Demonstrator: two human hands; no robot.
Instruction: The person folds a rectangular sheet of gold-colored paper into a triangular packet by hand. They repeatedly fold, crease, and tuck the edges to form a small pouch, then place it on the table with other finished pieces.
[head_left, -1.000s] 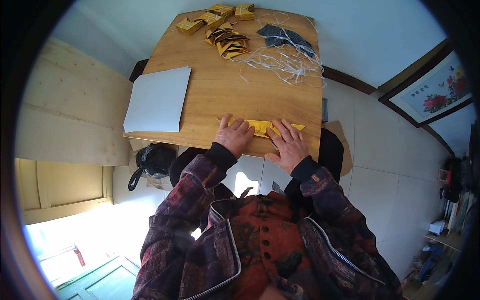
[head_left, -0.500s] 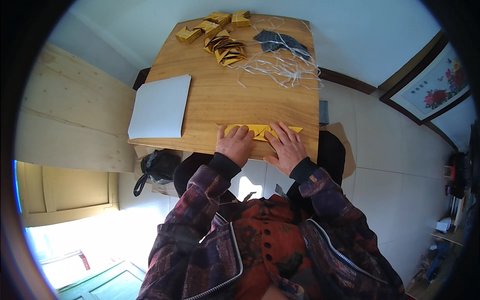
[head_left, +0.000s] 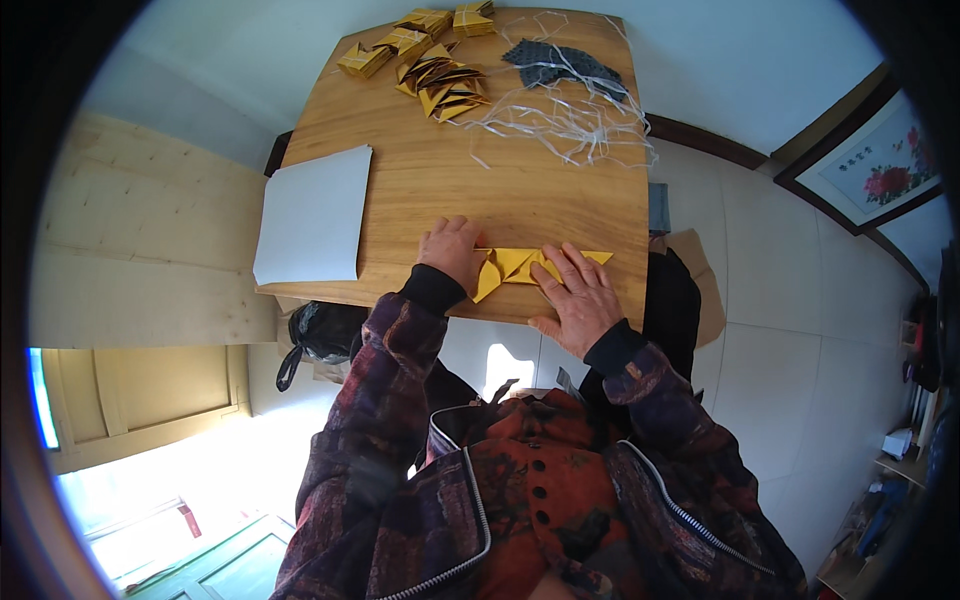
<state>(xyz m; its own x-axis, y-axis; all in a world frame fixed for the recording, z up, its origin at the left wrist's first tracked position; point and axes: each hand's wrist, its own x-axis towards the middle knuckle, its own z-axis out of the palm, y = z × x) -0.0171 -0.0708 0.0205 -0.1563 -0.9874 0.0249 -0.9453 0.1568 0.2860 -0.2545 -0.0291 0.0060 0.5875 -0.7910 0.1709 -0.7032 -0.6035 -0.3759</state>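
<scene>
A folded strip of yellow paper [head_left: 517, 264] lies along the near edge of the wooden table, with creased triangular flaps. One pointed flap at its left part sticks out toward me. At the strip's left end my left hand [head_left: 452, 248] is closed on the paper, fingers bent; their tips are partly hidden. Flat on the strip's right half rests my right hand [head_left: 580, 298], its fingers stretched out and its thumb apart near the table edge. The paper's right tip shows beyond those fingers.
White sheets [head_left: 312, 215] are stacked at the table's left. Bundled yellow folded papers [head_left: 405, 42] and a loose heap of them [head_left: 440, 85] lie at the far side. Beside them are a grey cloth [head_left: 565, 68] and tangled white strings [head_left: 570, 130]. A black bag [head_left: 325, 330] sits below the table's left.
My left hand has shifted left and slightly away from me, drawing off the strip's middle. A pointed flap now shows there. The right hand stays flat on the paper.
</scene>
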